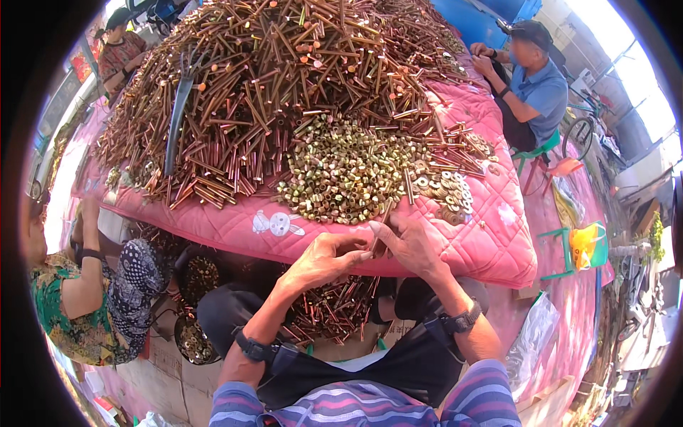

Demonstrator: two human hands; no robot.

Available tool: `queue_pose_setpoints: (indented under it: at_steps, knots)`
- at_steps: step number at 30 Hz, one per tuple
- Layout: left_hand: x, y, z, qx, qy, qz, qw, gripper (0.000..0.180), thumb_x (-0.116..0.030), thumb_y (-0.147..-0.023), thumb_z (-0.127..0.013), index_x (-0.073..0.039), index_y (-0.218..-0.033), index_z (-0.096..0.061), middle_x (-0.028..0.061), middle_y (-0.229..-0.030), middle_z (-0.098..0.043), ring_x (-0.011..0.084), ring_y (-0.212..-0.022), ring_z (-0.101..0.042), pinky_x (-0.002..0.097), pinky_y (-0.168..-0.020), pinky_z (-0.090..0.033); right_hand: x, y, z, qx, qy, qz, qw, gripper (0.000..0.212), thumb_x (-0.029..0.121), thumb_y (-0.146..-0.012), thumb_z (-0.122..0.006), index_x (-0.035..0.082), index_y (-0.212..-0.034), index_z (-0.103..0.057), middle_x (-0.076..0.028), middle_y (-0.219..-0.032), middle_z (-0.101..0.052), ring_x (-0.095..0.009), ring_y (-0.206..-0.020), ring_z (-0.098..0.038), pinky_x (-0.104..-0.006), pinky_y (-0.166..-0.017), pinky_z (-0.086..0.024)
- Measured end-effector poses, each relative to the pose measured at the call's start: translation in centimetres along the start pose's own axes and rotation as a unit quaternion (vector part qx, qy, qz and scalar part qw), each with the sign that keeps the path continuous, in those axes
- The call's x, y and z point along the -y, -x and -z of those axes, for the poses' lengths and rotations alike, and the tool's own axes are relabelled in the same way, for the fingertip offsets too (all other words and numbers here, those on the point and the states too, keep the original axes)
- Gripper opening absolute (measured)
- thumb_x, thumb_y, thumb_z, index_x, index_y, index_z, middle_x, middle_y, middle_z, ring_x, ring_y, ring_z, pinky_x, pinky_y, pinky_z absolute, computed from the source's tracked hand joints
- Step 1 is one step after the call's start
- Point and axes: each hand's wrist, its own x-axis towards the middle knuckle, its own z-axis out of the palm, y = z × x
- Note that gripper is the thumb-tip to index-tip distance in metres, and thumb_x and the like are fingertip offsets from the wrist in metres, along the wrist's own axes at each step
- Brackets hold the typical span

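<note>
My left hand (329, 259) and my right hand (414, 246) meet above the near edge of a pink quilted cover (491, 235). Between their fingertips is a slim coppery metal bolt (380, 246), partly hidden by the thumbs. Both hands are closed on it, the left pinching from its side. Just beyond them lies a heap of yellowish metal nuts (348, 171). To the right of the nuts are flat round washers (448, 192). Behind rises a big mound of coppery bolts (284, 92). Below my hands, between my knees, more bolts (334, 306) are gathered.
A blue-handled tool (178, 117) rests on the mound. One person (537, 85) sits at the right, another (121, 53) at the far left, a third (92, 299) at the near left. Pans of small metal parts (193, 340) stand left of my knees. A green stool (558, 252) is at right.
</note>
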Motion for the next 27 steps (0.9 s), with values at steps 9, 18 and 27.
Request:
queue_pose_setpoints:
  at_steps: [9, 18, 27]
  knots:
    - [-0.7, -0.6, -0.5, 0.022, 0.029, 0.030, 0.999, 0.029, -0.019, -0.098, -0.063, -0.002, -0.121, -0.065, 0.0013, -0.086, -0.067, 0.0068, -0.054, -0.058, 0.0228, -0.047, -0.044, -1.1, -0.6, -0.3, -0.010, -0.004, 0.075, 0.997, 0.025, 0.023, -0.095, -0.068, -0.002, -0.090, -0.067, -0.003, -0.073, -0.066, -0.009, -0.071, -0.066, -0.0260, -0.063, -0.052]
    - [-0.9, -0.4, -0.1, -0.011, 0.039, 0.026, 0.999, 0.023, -0.025, -0.100, -0.060, -0.005, -0.108, -0.068, -0.0029, -0.058, -0.054, 0.0055, -0.049, -0.054, 0.0224, -0.044, -0.041, 1.8, -1.5, 4.2, 0.047, 0.023, 0.039, 0.998, 0.023, 0.015, -0.097, -0.061, -0.003, -0.111, -0.068, -0.006, -0.091, -0.071, -0.009, -0.076, -0.066, -0.0231, -0.064, -0.052]
    - [-1.1, 0.0, -0.3, 0.006, 0.022, 0.025, 0.999, 0.027, -0.028, -0.101, -0.058, -0.003, -0.101, -0.066, 0.0005, -0.062, -0.060, 0.0067, -0.050, -0.058, 0.0225, -0.044, -0.045, -7.3, -5.7, 10.6, -0.247, 0.509, 0.052, 0.823, 0.032, 0.032, -0.088, -0.063, 0.009, -0.108, -0.067, -0.020, -0.092, -0.070, -0.036, -0.086, -0.069, -0.0479, -0.077, -0.054]
